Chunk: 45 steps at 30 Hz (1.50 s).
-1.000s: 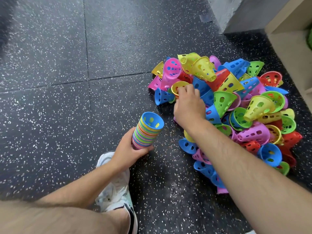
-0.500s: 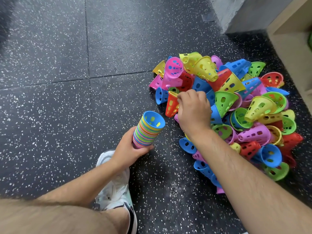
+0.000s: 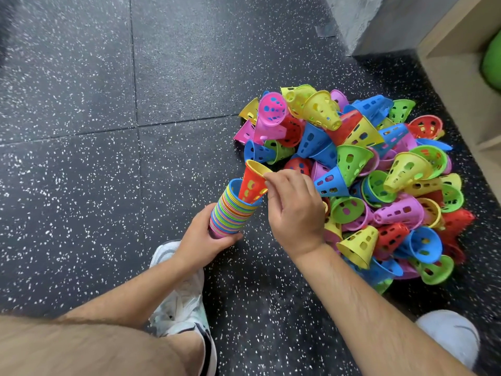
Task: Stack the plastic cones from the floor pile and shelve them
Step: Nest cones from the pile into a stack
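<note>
A pile of perforated plastic cones [image 3: 379, 169] in pink, yellow, blue, green and red lies on the dark speckled floor at the right. My left hand [image 3: 202, 237] grips the lower end of a multicoloured stack of nested cones [image 3: 230, 210], tilted with its open mouth up and to the right. My right hand [image 3: 294, 206] pinches the rim of an orange-red cone with a yellow cone nested inside [image 3: 252, 185]. Its narrow end sits partway inside the stack's mouth.
A wooden shelf unit [image 3: 461, 66] stands at the far right with a green object [image 3: 492, 61] in it. A grey wall corner [image 3: 360, 20] rises behind the pile. My white shoes [image 3: 181, 299] [image 3: 450, 335] rest on the floor near the bottom.
My right hand pulled the orange-red cone out of the pile, carried it left and set its tip into the stack's mouth. The left hand kept holding the stack.
</note>
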Motion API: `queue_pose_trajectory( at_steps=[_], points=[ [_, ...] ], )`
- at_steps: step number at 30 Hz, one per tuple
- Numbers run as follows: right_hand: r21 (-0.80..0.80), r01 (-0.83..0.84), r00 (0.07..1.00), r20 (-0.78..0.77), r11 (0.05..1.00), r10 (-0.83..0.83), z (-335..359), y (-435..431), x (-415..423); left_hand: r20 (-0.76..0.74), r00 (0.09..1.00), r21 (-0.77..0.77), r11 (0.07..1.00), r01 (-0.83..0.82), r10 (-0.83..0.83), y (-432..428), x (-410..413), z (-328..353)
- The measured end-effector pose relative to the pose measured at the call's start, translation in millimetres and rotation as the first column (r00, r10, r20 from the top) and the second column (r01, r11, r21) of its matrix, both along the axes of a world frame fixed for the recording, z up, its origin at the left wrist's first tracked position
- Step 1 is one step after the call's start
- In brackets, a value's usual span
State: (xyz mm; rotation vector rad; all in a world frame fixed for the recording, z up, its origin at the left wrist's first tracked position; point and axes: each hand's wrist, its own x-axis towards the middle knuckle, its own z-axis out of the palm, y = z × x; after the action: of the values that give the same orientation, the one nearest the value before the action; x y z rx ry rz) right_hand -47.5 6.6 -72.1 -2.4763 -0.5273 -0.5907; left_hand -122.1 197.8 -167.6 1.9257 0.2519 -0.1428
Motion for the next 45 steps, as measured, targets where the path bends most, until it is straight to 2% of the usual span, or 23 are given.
queue_pose_trajectory(
  at_steps=[3,7,11,14,18,22,26,30,36,38,42,45],
  points=[
    [0.027,-0.075,0.994,-0.077,0.997,0.077,-7.2,-0.2,-2.6,0.008,1.0,0.0,1.0,0.004,-0.004,-0.9,0.2,0.7],
    [0.076,-0.275,0.889,-0.359,0.958,0.284,-18.0,0.1,-3.7,-0.018,1.0,-0.021,1.0,-0.02,0.019,-0.1,-0.1,-2.2],
    [0.14,-0.143,0.842,-0.503,0.98,0.195,-12.2,-2.6,7.3,-0.035,0.999,-0.039,0.999,-0.014,0.013,0.3,-1.0,-1.8],
    [0.047,-0.088,0.815,-0.571,0.995,0.099,-11.4,1.7,28.4,-0.046,0.999,-0.058,0.998,-0.019,0.017,0.0,-1.0,-0.8],
    [-0.243,-0.17,0.776,-0.631,0.955,-0.022,-12.2,14.7,64.1,-0.058,0.998,-0.078,0.996,-0.044,0.04,-0.2,-1.1,1.3],
    [-0.486,-0.307,0.774,-0.628,0.818,-0.083,-9.2,33.7,87.1,-0.05,0.997,-0.067,0.996,-0.058,0.055,-0.1,-0.3,3.6],
    [-0.572,-0.366,0.776,-0.623,0.734,-0.099,-16.7,45.0,98.0,-0.07,0.996,-0.089,0.994,-0.069,0.063,0.4,-0.2,3.1],
    [-0.645,-0.317,0.826,-0.549,0.695,-0.132,-19.6,42.8,105.5,-0.081,0.994,-0.103,0.991,-0.081,0.073,1.0,-0.9,2.5],
    [-0.647,-0.226,0.86,-0.484,0.728,-0.164,-13.2,36.2,106.8,-0.083,0.994,-0.091,0.993,-0.071,0.064,0.6,-0.6,5.0],
    [-0.61,-0.193,0.855,-0.488,0.768,-0.173,-10.8,33.9,105.6,-0.085,0.994,-0.086,0.994,-0.069,0.062,0.4,-0.3,5.6],
    [-0.468,-0.097,0.862,-0.481,0.879,-0.161,-4.5,22.4,96.5,-0.085,0.994,-0.081,0.994,-0.069,0.062,1.4,-1.0,5.1],
    [-0.281,-0.069,0.901,-0.43,0.957,-0.061,-0.3,7.7,82.6,-0.082,0.995,-0.077,0.995,-0.065,0.058,1.0,-1.5,6.0]
  ],
)
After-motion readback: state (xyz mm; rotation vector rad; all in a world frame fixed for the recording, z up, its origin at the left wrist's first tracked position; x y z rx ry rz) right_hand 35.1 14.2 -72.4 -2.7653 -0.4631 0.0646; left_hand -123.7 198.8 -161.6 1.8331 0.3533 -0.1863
